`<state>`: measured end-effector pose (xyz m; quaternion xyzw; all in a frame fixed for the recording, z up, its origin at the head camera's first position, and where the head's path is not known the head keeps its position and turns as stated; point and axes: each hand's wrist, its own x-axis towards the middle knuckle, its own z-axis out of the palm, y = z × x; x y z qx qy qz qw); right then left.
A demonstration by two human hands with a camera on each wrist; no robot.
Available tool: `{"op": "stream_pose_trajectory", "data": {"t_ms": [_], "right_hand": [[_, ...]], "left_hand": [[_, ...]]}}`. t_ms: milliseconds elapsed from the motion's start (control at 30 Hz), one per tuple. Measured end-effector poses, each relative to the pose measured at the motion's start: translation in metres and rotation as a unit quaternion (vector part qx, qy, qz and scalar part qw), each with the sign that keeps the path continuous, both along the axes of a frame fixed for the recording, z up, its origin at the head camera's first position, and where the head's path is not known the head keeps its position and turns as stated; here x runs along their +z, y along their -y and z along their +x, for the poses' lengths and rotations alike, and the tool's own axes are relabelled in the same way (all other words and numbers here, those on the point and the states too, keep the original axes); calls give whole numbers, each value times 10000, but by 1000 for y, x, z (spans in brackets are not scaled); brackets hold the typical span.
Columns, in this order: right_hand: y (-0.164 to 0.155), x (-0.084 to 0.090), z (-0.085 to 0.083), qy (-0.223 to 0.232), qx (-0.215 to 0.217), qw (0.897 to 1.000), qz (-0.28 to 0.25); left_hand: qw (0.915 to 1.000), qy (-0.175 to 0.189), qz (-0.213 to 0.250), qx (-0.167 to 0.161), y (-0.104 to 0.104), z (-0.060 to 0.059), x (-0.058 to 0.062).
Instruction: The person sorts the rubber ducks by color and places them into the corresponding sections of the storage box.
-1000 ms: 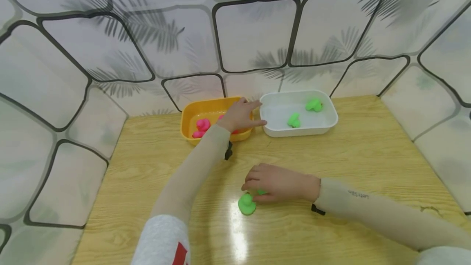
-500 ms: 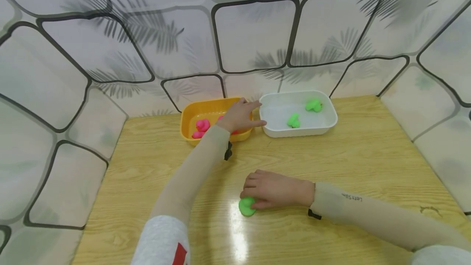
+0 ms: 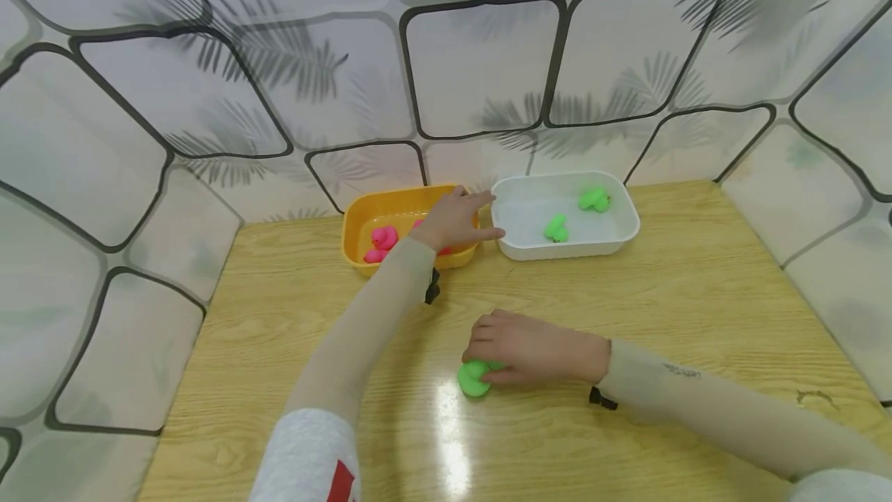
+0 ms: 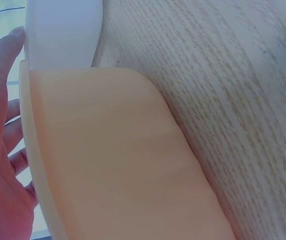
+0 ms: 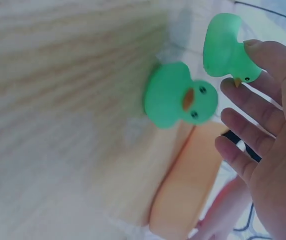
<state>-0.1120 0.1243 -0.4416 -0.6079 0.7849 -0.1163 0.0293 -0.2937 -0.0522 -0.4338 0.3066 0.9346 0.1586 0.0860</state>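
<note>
Gripping two green ducks (image 3: pixel 475 378) mid-table, right hand (image 3: pixel 533 348) held loosely; one could slip. Left hand (image 3: pixel 456 219) rested open on orange tub (image 3: pixel 358 227).

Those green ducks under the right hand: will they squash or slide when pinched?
The green ducks look like small hollow rubber toys, so probably light and squashy. Their smooth rounded bodies may slip from the right hand fingers. The glossy table suggests they slide easily when nudged.
</note>
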Motion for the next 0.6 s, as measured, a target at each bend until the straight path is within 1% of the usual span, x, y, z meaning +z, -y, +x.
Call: {"op": "stream_pose_trajectory", "data": {"t_ms": [200, 400, 600], "right_hand": [[-10, 12, -6, 116, -183, 9997, -72], [-23, 20, -12, 46, -399, 9991, -108], [-37, 24, -21, -87, -523, 9975, -475]], "left_hand": [[10000, -41, -34, 2, 0, 0, -1], [10000, 24, -34, 26, -1, 0, 0], [9999, 62, -64, 48, -1, -1, 0]]}}
